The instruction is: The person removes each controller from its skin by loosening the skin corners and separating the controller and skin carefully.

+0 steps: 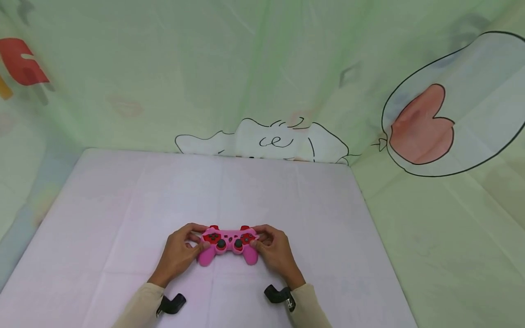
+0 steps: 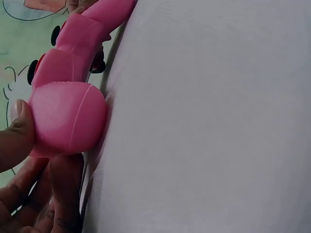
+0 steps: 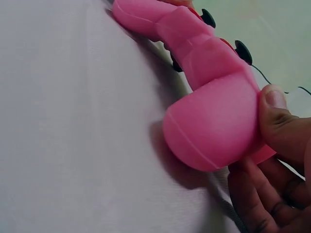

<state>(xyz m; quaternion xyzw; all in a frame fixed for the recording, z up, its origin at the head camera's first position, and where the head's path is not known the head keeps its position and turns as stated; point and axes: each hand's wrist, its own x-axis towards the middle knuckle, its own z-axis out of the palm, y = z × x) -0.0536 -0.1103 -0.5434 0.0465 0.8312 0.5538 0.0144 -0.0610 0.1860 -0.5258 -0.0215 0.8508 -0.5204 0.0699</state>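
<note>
A pink game controller [image 1: 229,237] with red button panels and two black thumbsticks is held level between both hands, its handles toward the person. My left hand [image 1: 180,250] grips its left end, thumb on top at the handle and fingers curled at the side and far edge. On the other end, my right hand [image 1: 276,250] holds it the same way. The left wrist view shows the thumb against the rounded pink handle [image 2: 68,116], fingers beneath. In the right wrist view a thumb presses the other handle [image 3: 214,121], and a shadow falls on the cloth below.
A white cloth covers the table [image 1: 172,191]. Green printed sheets [image 1: 197,68] rise behind and at both sides, one with a heart balloon drawing [image 1: 422,127]. Black wrist camera mounts [image 1: 172,304] sit at both cuffs.
</note>
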